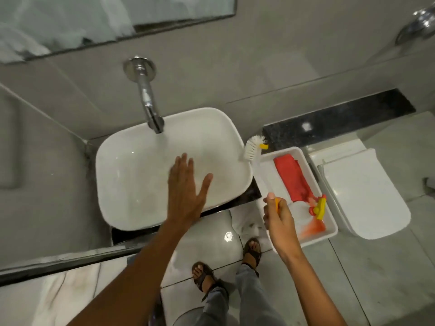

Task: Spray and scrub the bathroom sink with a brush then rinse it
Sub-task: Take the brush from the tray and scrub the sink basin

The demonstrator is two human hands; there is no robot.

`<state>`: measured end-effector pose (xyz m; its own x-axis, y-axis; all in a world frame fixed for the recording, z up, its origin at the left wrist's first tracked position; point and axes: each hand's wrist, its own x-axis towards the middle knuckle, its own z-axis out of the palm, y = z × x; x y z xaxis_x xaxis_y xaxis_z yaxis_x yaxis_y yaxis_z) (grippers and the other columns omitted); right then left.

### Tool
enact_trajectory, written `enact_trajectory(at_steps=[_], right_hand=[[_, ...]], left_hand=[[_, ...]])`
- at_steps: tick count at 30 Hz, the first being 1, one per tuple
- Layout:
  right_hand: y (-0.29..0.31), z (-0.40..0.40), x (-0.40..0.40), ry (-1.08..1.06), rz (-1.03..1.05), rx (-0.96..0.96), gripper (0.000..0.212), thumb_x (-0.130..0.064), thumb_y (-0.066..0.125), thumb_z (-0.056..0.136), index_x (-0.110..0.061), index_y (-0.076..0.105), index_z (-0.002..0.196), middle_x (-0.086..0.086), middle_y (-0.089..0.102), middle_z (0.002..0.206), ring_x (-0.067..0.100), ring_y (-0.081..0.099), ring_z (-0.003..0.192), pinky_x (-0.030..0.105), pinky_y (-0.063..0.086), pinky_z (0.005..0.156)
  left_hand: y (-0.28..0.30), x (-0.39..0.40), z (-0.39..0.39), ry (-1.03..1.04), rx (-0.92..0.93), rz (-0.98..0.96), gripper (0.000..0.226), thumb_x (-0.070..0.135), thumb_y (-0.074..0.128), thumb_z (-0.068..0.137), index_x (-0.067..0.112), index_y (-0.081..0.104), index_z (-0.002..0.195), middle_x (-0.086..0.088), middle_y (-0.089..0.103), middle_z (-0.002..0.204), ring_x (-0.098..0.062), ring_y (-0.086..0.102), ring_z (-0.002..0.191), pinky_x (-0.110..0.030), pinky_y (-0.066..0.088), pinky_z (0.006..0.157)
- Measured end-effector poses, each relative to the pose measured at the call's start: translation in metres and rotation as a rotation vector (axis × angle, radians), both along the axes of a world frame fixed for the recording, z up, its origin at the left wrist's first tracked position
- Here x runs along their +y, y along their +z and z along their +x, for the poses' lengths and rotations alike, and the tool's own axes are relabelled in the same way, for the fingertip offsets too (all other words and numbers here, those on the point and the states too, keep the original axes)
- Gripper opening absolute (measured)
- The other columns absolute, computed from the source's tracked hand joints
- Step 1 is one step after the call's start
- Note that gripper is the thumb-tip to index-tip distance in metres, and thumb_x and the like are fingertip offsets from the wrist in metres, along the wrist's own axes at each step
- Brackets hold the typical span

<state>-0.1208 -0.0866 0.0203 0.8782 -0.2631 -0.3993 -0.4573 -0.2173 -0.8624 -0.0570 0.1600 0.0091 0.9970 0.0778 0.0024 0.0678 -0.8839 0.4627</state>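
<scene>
A white rectangular sink sits on a black counter under a chrome wall tap. My left hand is spread flat with its fingers apart over the basin, holding nothing. My right hand grips the yellow end of a long-handled brush. Its white bristle head points up at the sink's right rim, over the corner of a white tray. A spray bottle with a red and yellow trigger lies in that tray beside a folded red cloth.
To the right stands a white toilet with its lid down. A black stone ledge runs behind the tray. A mirror hangs above the tap. My sandalled feet stand on glossy floor tiles below the counter.
</scene>
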Motion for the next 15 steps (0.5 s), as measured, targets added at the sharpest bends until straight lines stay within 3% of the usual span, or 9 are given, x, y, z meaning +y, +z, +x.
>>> enact_trajectory(at_steps=[5, 8, 11, 13, 15], right_hand=[[0.044, -0.022, 0.067, 0.346, -0.027, -0.015, 0.04, -0.06, 0.044, 0.105, -0.024, 0.054, 0.09, 0.011, 0.056, 0.071, 0.015, 0.056, 0.064, 0.054, 0.056, 0.07], [0.06, -0.023, 0.107, 0.523, -0.145, 0.025, 0.039, -0.058, 0.04, 0.107, -0.026, 0.054, 0.089, -0.001, 0.061, 0.071, 0.02, 0.062, 0.064, 0.047, 0.055, 0.064], [0.065, -0.017, 0.144, 0.644, -0.281, 0.103, 0.039, -0.055, 0.036, 0.109, -0.023, 0.057, 0.101, 0.0, 0.067, 0.085, 0.02, 0.066, 0.08, 0.039, 0.055, 0.075], [0.062, -0.012, 0.165, 0.725, -0.395, 0.183, 0.043, -0.046, 0.036, 0.111, -0.01, 0.06, 0.116, 0.011, 0.071, 0.104, 0.03, 0.068, 0.098, 0.039, 0.053, 0.086], [0.057, -0.004, 0.187, 0.876, -0.58, 0.247, 0.037, -0.029, 0.037, 0.111, -0.002, 0.059, 0.125, 0.02, 0.066, 0.121, 0.037, 0.066, 0.112, 0.036, 0.05, 0.085]], left_hand=[[0.003, 0.098, -0.019, 0.114, 0.007, 0.018, 0.1, 0.08, 0.011, 0.103, 0.009, 0.024, 0.171, -0.004, 0.008, 0.183, -0.022, 0.002, 0.171, -0.047, 0.003, 0.138], [0.005, 0.133, -0.023, 0.211, 0.001, -0.016, 0.104, 0.083, 0.007, 0.1, 0.01, 0.027, 0.171, -0.006, 0.012, 0.183, -0.024, 0.006, 0.17, -0.049, 0.005, 0.138], [0.0, 0.155, -0.028, 0.262, 0.016, -0.048, 0.11, 0.086, 0.003, 0.097, 0.009, 0.026, 0.171, -0.008, 0.012, 0.183, -0.027, 0.007, 0.17, -0.05, 0.008, 0.137], [-0.006, 0.16, -0.032, 0.271, 0.037, -0.074, 0.113, 0.088, 0.002, 0.094, 0.01, 0.022, 0.172, -0.008, 0.011, 0.183, -0.026, 0.007, 0.17, -0.049, 0.008, 0.138], [-0.012, 0.161, -0.035, 0.279, 0.042, -0.08, 0.111, 0.088, 0.005, 0.095, 0.011, 0.019, 0.173, -0.007, 0.011, 0.183, -0.025, 0.008, 0.17, -0.048, 0.01, 0.138]])
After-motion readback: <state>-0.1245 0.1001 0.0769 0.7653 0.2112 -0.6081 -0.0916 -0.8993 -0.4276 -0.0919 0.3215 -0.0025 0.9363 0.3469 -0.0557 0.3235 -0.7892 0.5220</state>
